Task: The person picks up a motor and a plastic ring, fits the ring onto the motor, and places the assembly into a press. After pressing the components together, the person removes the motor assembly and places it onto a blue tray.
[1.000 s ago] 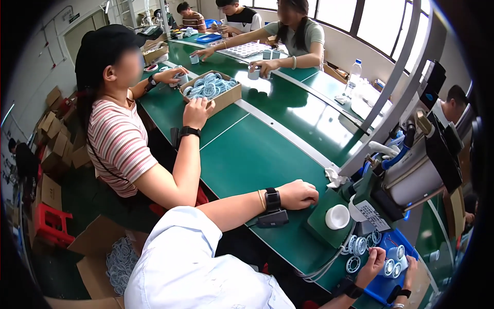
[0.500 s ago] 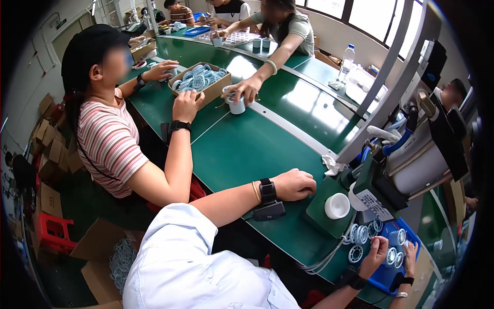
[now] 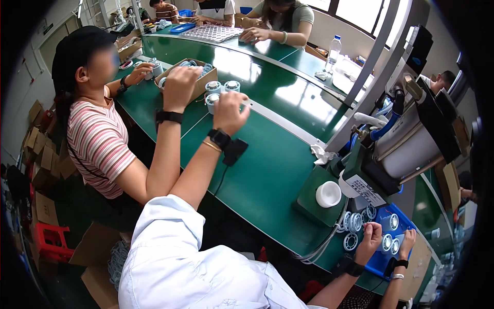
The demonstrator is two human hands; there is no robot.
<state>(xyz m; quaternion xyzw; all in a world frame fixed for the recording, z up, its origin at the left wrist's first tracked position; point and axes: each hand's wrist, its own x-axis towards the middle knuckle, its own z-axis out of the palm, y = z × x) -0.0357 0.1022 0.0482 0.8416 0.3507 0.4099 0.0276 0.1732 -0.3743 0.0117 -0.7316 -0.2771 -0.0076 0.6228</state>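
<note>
My left hand (image 3: 230,114), with a watch-like band, a gold bracelet and a dark box on the wrist, is raised over the green table. Its fingers are bent and apart, beside the nearest of three small light-blue cylinders (image 3: 211,106) with ringed tops. Whether a fingertip touches that cylinder is hard to tell. The other two, a left cylinder (image 3: 212,87) and a right cylinder (image 3: 231,86), stand just behind. I see no right hand that is plainly my own; the pair at lower right appears to be a co-worker's.
A co-worker's forearm (image 3: 165,144) rises close at my left, before a cardboard box (image 3: 198,88) of blue rings. On my right stand a white cup-shaped fixture (image 3: 328,194) and a machine (image 3: 406,149). Another person's hands (image 3: 371,242) work at a blue tray (image 3: 380,265).
My left hand has swung left from beside the green fixture base to the cylinders. The person opposite has drawn back an arm, leaving three cylinders there. The left co-worker's hand has risen.
</note>
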